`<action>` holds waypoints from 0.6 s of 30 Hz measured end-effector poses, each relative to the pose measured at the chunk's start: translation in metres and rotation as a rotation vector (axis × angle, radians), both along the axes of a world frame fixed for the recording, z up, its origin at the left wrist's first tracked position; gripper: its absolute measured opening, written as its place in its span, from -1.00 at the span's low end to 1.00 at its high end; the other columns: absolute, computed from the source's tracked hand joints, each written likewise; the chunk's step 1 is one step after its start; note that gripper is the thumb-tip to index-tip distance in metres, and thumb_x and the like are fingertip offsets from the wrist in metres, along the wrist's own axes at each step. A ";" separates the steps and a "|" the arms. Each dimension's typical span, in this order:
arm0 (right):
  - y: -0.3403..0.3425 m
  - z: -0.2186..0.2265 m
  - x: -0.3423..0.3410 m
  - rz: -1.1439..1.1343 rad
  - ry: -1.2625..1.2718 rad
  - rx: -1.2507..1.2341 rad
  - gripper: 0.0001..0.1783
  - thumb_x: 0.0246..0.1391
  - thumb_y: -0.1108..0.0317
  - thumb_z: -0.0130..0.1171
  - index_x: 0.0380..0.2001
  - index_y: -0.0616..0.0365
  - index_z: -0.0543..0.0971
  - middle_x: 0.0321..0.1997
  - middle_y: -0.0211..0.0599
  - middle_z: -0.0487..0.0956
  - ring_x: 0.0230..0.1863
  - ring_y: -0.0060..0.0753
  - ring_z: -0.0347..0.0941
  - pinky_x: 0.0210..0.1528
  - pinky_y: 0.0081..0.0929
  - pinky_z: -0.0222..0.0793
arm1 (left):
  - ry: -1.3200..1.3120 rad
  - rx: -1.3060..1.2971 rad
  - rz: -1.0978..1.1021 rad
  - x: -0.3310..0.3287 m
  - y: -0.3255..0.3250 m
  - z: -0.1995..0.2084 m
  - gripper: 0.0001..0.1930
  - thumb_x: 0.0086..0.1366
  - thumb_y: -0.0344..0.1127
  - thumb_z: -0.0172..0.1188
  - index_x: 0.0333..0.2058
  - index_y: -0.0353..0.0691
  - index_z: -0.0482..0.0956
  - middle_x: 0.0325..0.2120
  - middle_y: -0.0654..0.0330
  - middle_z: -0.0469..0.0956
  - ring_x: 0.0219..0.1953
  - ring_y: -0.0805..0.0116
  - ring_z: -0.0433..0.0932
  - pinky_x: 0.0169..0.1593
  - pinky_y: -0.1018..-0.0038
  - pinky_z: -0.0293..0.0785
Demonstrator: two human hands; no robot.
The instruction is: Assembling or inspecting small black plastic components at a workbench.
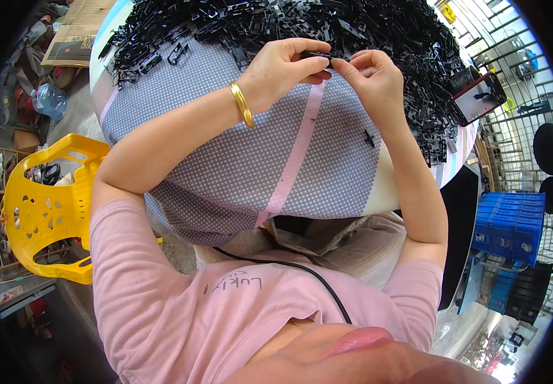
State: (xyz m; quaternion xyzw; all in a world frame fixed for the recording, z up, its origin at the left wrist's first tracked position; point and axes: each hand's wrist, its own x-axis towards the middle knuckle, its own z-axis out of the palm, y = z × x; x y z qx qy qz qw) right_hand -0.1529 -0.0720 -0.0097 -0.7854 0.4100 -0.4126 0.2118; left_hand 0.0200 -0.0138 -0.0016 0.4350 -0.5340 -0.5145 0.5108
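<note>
Between my two hands is a small black plastic part, mostly covered by fingers. My left hand, with a gold bangle at its wrist, is closed on it in a pinch. From the other side my right hand pinches its right end between thumb and fingers. Just beyond both hands lies a big heap of similar black plastic parts, spreading down the right side. The table under them wears a grey dotted cloth with a pink stripe. One loose black part rests on the cloth below my right hand.
A phone is propped at the table's right edge, against the heap. To the left stands a yellow plastic chair, with a clear blue bottle and a cardboard box beyond. Blue crates are stacked at right.
</note>
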 end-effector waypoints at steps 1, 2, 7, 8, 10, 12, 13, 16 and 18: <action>0.001 0.002 0.000 -0.057 0.107 -0.090 -0.69 -0.15 0.23 0.31 -0.47 0.28 0.53 -0.46 -0.45 0.50 -0.60 -0.75 0.33 -0.55 -0.81 0.25 | 0.005 0.000 0.005 0.002 0.001 -0.001 -0.63 0.22 -0.36 0.05 -0.01 -0.37 0.34 -0.25 0.02 0.50 -0.21 0.29 0.55 -0.10 0.49 0.49; -0.002 0.003 -0.001 -0.063 0.110 -0.094 -0.69 -0.15 0.23 0.31 -0.47 0.28 0.53 -0.46 -0.45 0.50 -0.60 -0.75 0.33 -0.55 -0.81 0.25 | 0.012 0.000 0.002 0.002 0.000 -0.001 -0.64 0.22 -0.36 0.04 -0.02 -0.37 0.34 -0.25 0.02 0.50 -0.22 0.29 0.55 -0.11 0.49 0.49; -0.058 0.031 -0.013 0.003 0.047 -0.140 -0.71 0.01 0.19 0.12 -0.34 0.21 0.55 -0.50 -0.43 0.56 -0.54 -0.72 0.40 -0.53 -0.75 0.29 | 0.107 0.060 -0.027 -0.002 -0.002 0.000 -0.63 0.21 -0.37 0.04 -0.03 -0.43 0.32 -0.30 0.04 0.50 -0.29 0.32 0.57 -0.18 0.53 0.52; -0.081 0.031 -0.018 -0.029 0.160 -0.384 -0.72 0.02 0.20 0.10 -0.32 0.21 0.55 -0.52 -0.44 0.56 -0.51 -0.71 0.43 -0.52 -0.74 0.31 | 0.064 0.082 -0.040 -0.006 -0.002 -0.002 -0.63 0.21 -0.37 0.03 -0.03 -0.43 0.32 -0.31 0.05 0.50 -0.30 0.32 0.57 -0.19 0.53 0.52; -0.102 0.037 -0.008 -0.207 0.543 -0.639 -0.78 0.00 0.40 0.05 -0.26 0.21 0.53 -0.42 -0.39 0.56 -0.40 -0.61 0.50 -0.44 -0.70 0.38 | 0.081 0.055 -0.089 -0.004 -0.003 -0.005 -0.63 0.22 -0.36 0.02 -0.03 -0.43 0.32 -0.31 0.06 0.50 -0.30 0.34 0.57 -0.21 0.54 0.52; -0.106 0.043 0.009 -0.203 0.685 -0.402 -0.69 -0.12 0.36 0.10 -0.22 0.15 0.49 -0.35 -0.09 0.55 -0.30 -0.15 0.50 -0.24 -0.32 0.40 | -0.009 0.022 -0.107 -0.001 -0.002 -0.008 -0.64 0.22 -0.36 0.02 -0.03 -0.42 0.32 -0.33 0.08 0.50 -0.31 0.37 0.57 -0.23 0.56 0.52; -0.109 0.044 0.014 -0.191 0.710 -0.317 -0.68 -0.12 0.35 0.07 -0.21 0.14 0.49 -0.30 -0.07 0.53 -0.23 -0.11 0.46 -0.16 -0.29 0.35 | -0.030 0.022 -0.125 -0.001 -0.003 -0.011 -0.64 0.23 -0.36 0.02 -0.04 -0.42 0.32 -0.33 0.08 0.51 -0.32 0.38 0.57 -0.24 0.58 0.52; -0.135 0.032 0.007 -0.175 0.717 -0.304 -0.69 -0.13 0.37 0.02 -0.23 0.11 0.51 -0.27 -0.07 0.53 -0.20 -0.09 0.45 -0.12 -0.26 0.34 | -0.055 0.035 -0.142 -0.006 -0.003 -0.009 -0.65 0.23 -0.35 0.01 -0.04 -0.42 0.32 -0.34 0.08 0.51 -0.33 0.39 0.57 -0.26 0.58 0.51; -0.124 0.039 0.018 -0.175 0.800 -0.318 -0.69 -0.16 0.40 -0.01 -0.25 0.11 0.53 -0.29 -0.07 0.54 -0.21 -0.09 0.46 -0.15 -0.28 0.35 | -0.050 0.053 -0.143 -0.003 -0.002 -0.009 -0.65 0.24 -0.35 0.00 -0.04 -0.42 0.32 -0.34 0.08 0.51 -0.32 0.38 0.57 -0.25 0.58 0.52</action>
